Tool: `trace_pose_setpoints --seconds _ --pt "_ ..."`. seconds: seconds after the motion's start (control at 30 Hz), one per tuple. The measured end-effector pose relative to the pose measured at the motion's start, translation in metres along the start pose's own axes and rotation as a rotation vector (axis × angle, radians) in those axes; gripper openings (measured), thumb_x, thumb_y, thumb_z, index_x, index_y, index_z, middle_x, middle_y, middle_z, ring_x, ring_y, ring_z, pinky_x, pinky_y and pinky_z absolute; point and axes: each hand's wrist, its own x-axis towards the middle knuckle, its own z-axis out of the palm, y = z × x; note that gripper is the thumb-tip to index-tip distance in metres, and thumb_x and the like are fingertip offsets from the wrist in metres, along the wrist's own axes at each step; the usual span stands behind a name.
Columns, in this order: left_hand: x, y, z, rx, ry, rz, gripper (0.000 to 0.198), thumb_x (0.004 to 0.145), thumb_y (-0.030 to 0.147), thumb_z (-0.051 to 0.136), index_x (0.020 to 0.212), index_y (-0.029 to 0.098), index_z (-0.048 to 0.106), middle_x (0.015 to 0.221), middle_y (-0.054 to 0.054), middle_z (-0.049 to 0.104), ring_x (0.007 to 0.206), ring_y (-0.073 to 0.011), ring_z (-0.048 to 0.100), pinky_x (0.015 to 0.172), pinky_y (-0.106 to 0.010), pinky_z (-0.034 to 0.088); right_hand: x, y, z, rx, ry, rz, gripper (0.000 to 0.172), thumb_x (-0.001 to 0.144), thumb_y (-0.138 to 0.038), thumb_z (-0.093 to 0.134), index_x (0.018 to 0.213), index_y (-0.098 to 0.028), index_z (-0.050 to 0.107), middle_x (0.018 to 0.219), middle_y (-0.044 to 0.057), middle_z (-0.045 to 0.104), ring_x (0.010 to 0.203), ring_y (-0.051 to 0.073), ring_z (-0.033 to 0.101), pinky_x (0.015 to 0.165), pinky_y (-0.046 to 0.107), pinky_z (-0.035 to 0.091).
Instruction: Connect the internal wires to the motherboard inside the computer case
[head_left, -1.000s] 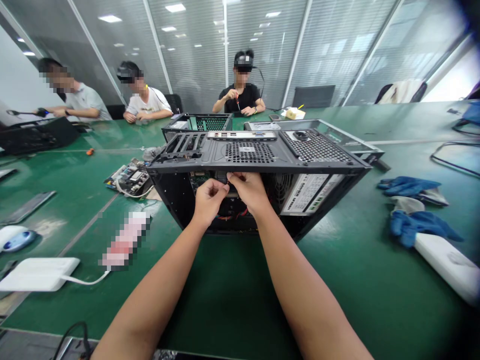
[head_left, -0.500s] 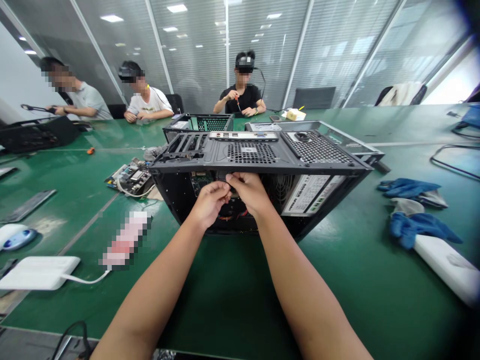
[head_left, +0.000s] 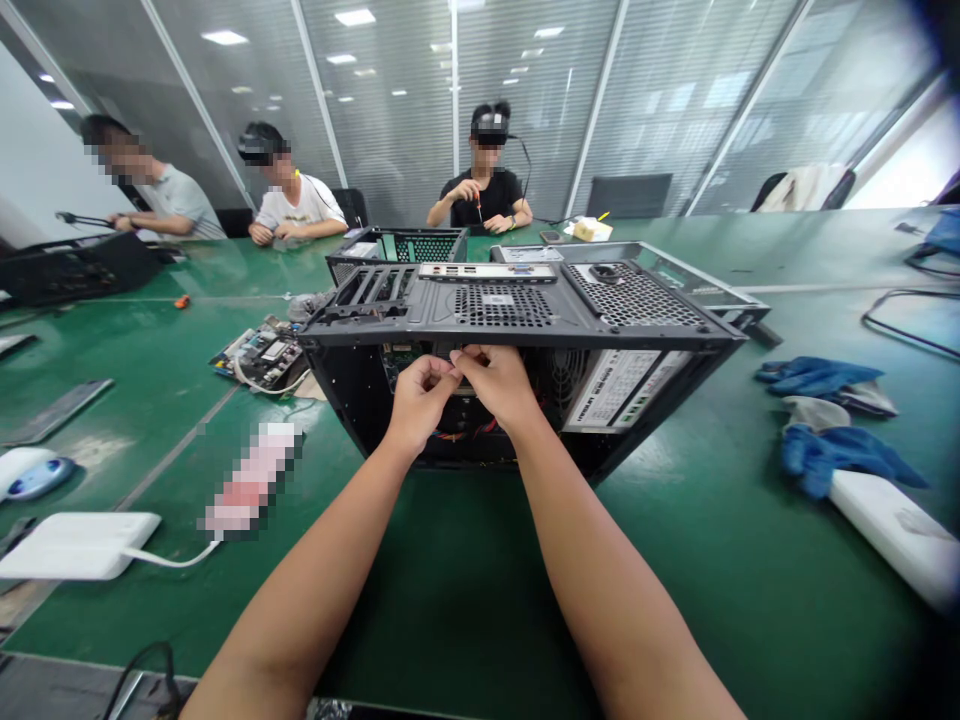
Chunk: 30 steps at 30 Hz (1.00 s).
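A black computer case (head_left: 487, 340) stands on the green table with its open side facing me and its perforated back panel upward. Both my hands reach into the opening below the upper edge. The fingers of my left hand (head_left: 421, 398) are pinched together, and what they hold is too small to name. Touching it at the fingertips, my right hand (head_left: 495, 380) is also closed, its far fingers hidden inside the case. Behind my right hand are a fan (head_left: 567, 378) and a labelled power supply (head_left: 619, 390). Coloured wires (head_left: 469, 432) show beneath my hands.
A circuit board (head_left: 266, 352) lies left of the case, and other cases stand behind it. White power bank (head_left: 79, 545) at left; blue gloves (head_left: 840, 450) and a white box (head_left: 892, 530) at right. Three people sit across the table, one holding a screwdriver (head_left: 478, 203).
My left hand has shifted slightly upward, its fingers turned closer to my right fingertips. My right hand has barely moved. The case stays in place.
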Motion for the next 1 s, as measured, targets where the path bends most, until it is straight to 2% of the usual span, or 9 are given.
trace_pose_setpoints --seconds 0.17,0.27,0.4,0.53,0.63,0.7,0.83,1.0 --pt "-0.002 0.0 -0.002 0.23 0.053 0.131 0.017 0.08 0.032 0.069 0.075 0.016 0.062 0.065 0.002 0.058 0.057 -0.0089 0.046 0.055 -0.023 0.035 -0.001 -0.003 -0.001 -0.026 0.001 -0.013 0.021 0.073 -0.035 0.06 0.061 -0.018 0.057 0.062 0.001 0.06 0.06 0.014 0.052 0.061 0.029 0.037" --pt "-0.001 0.001 -0.003 0.224 0.029 0.119 0.018 0.08 0.031 0.068 0.073 0.016 0.063 0.062 0.002 0.057 0.056 -0.009 0.046 0.055 -0.023 0.034 -0.002 -0.006 -0.002 -0.006 -0.002 -0.015 0.022 0.073 -0.036 0.061 0.06 -0.018 0.057 0.061 0.0 0.058 0.06 0.014 0.051 0.06 0.029 0.037" --pt "0.0 0.003 -0.003 -0.148 -0.113 -0.122 0.019 0.076 0.031 0.073 0.073 0.016 0.062 0.063 0.002 0.058 0.057 -0.0085 0.049 0.055 -0.022 0.036 -0.004 -0.008 -0.002 0.099 -0.04 0.017 0.025 0.074 -0.036 0.061 0.058 -0.019 0.053 0.057 -0.002 0.051 0.056 0.011 0.046 0.058 0.027 0.036" --pt "0.001 0.004 -0.004 -0.575 -0.26 -0.417 0.027 0.068 0.03 0.082 0.071 0.015 0.059 0.063 0.002 0.056 0.06 -0.0082 0.053 0.058 -0.021 0.041 -0.006 -0.009 -0.003 0.266 -0.126 0.16 0.032 0.07 -0.044 0.067 0.058 -0.02 0.05 0.053 -0.005 0.046 0.05 0.009 0.041 0.051 0.025 0.034" --pt "0.0 0.004 -0.004 -0.673 -0.289 -0.474 0.029 0.067 0.03 0.083 0.071 0.015 0.059 0.062 0.003 0.054 0.059 -0.008 0.052 0.059 -0.021 0.043 -0.007 -0.01 -0.003 0.35 -0.175 0.252 0.036 0.066 -0.049 0.071 0.061 -0.02 0.05 0.053 -0.004 0.048 0.049 0.01 0.043 0.049 0.025 0.035" --pt "0.0 0.003 -0.003 -0.587 -0.243 -0.415 0.027 0.067 0.03 0.082 0.071 0.015 0.06 0.062 0.003 0.055 0.059 -0.0075 0.052 0.059 -0.021 0.042 -0.006 -0.01 -0.003 0.326 -0.128 0.231 0.035 0.066 -0.047 0.071 0.061 -0.021 0.05 0.055 -0.004 0.048 0.052 0.01 0.043 0.052 0.025 0.035" --pt "0.002 0.0 -0.005 -0.191 -0.102 -0.152 0.021 0.072 0.03 0.078 0.074 0.015 0.064 0.062 0.003 0.057 0.057 -0.0074 0.049 0.055 -0.021 0.037 -0.002 -0.006 -0.002 0.158 -0.005 0.093 0.026 0.069 -0.04 0.067 0.062 -0.019 0.054 0.061 -0.003 0.052 0.059 0.011 0.045 0.059 0.027 0.036" --pt "0.005 0.001 -0.012 0.138 -0.095 0.051 0.018 0.075 0.03 0.075 0.074 0.016 0.065 0.064 0.001 0.06 0.057 -0.0094 0.049 0.056 -0.023 0.037 0.0 0.0 -0.001 0.035 0.004 0.03 0.024 0.072 -0.038 0.062 0.06 -0.019 0.054 0.06 -0.001 0.053 0.06 0.013 0.047 0.06 0.029 0.034"
